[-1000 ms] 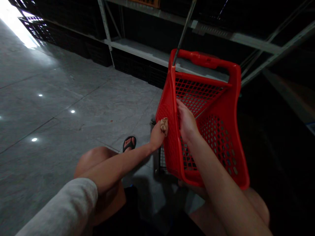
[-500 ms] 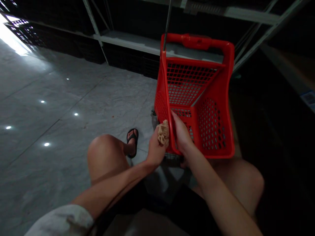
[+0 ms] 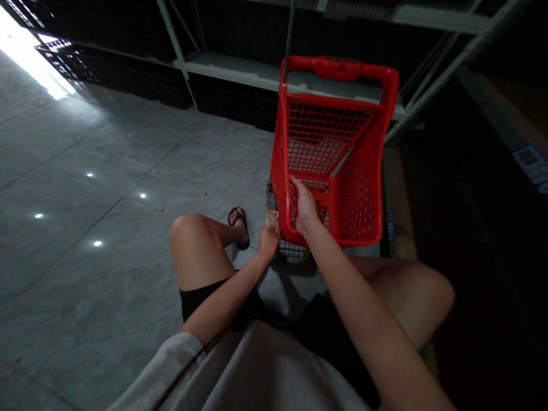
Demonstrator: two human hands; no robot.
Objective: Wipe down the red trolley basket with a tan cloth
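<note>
The crouching person's left hand point(image 3: 267, 243) is clenched round a crumpled tan cloth point(image 3: 272, 222), held up against the outside of a red shopping cart point(image 3: 377, 162), while the right hand point(image 3: 305, 208) reaches inside with its fingers stretched out along that same side wall. The cart stands on the grey floor point(image 3: 107, 285) between the person's knees and a pale metal shelf point(image 3: 240, 73), and a black sandal point(image 3: 244, 245) is planted just left of the cloth.

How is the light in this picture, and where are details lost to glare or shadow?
Head view: dim overall; glare burns out the upper left, small bright spots dot the floor. Head view, right: mostly near-black. Head view, middle: red cart clear, tan cloth rather soft.
</note>
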